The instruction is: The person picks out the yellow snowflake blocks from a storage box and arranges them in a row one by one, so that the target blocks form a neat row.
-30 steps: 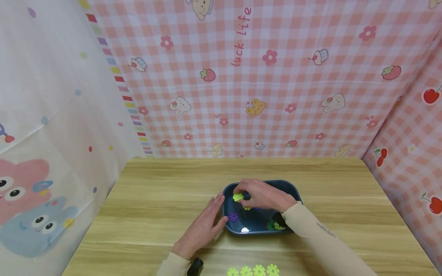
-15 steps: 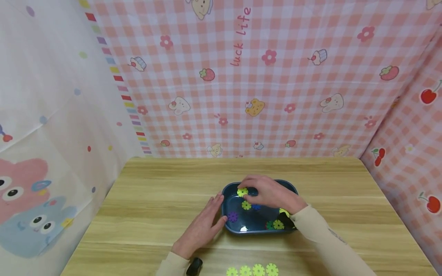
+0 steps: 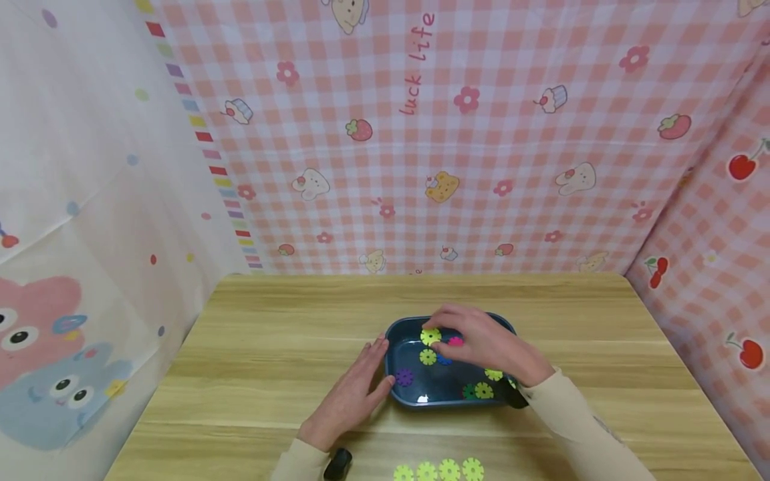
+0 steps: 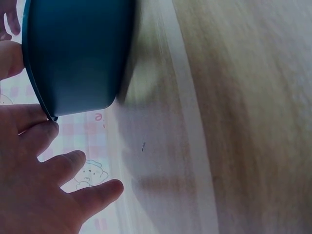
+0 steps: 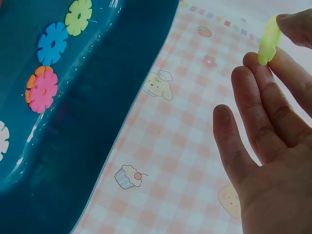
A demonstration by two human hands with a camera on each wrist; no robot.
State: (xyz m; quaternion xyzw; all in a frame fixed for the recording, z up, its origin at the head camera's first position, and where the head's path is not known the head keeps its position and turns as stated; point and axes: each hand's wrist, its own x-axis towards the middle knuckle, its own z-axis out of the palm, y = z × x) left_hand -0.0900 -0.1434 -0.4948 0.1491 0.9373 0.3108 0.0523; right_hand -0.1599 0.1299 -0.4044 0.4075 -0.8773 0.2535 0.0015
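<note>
My right hand pinches a yellow-green snowflake building disc between thumb and fingertips, above the dark blue tray. In the right wrist view that disc is seen nearly edge-on, with the other fingers spread. My left hand lies at the tray's left side, its fingers extended and the fingertips and thumb at the rim. Inside the tray are a purple disc, a pink disc over an orange one, a blue disc and several yellow-green discs. The right hand hides part of the tray.
Several yellow-green discs stand in a row at the near edge of the wooden table. A pink checked cloth hangs behind the table, with more cloth on both sides.
My right hand has moved to the right and slightly up with the yellow-green disc, uncovering the pink disc and others in the tray. My left hand has stayed at the rim.
</note>
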